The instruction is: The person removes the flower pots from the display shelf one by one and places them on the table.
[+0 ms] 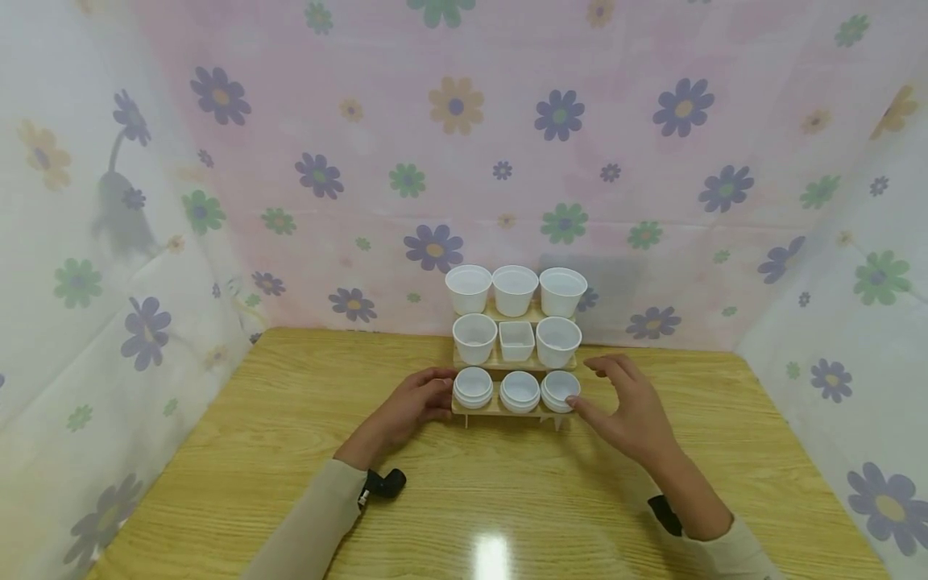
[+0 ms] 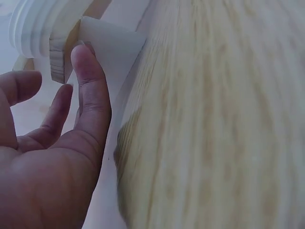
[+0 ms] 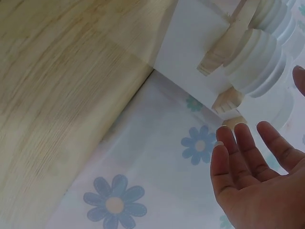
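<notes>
A three-tier wooden stand [image 1: 519, 362] holds white cups in rows of three. My left hand [image 1: 414, 407] is at the left end of the lowest tier, beside a short ribbed white cup [image 1: 473, 387]. In the left wrist view, its loosely bent fingers [image 2: 88, 71] are around the board's end [image 2: 58, 57]; whether a fingertip touches the board, I cannot tell. At the other end, my right hand [image 1: 634, 415] has thumb and fingers spread apart, the thumb close to the right-hand short cup [image 1: 561, 390]. The right wrist view shows these fingers [image 3: 245, 155] apart from the stand.
Taller round cups [image 1: 515, 290] fill the top tier, and a square white cup [image 1: 516, 341] sits mid-row on the middle tier. Behind the wooden table [image 1: 304, 387] hangs a flowered cloth [image 1: 391, 242], with similar cloth along both sides.
</notes>
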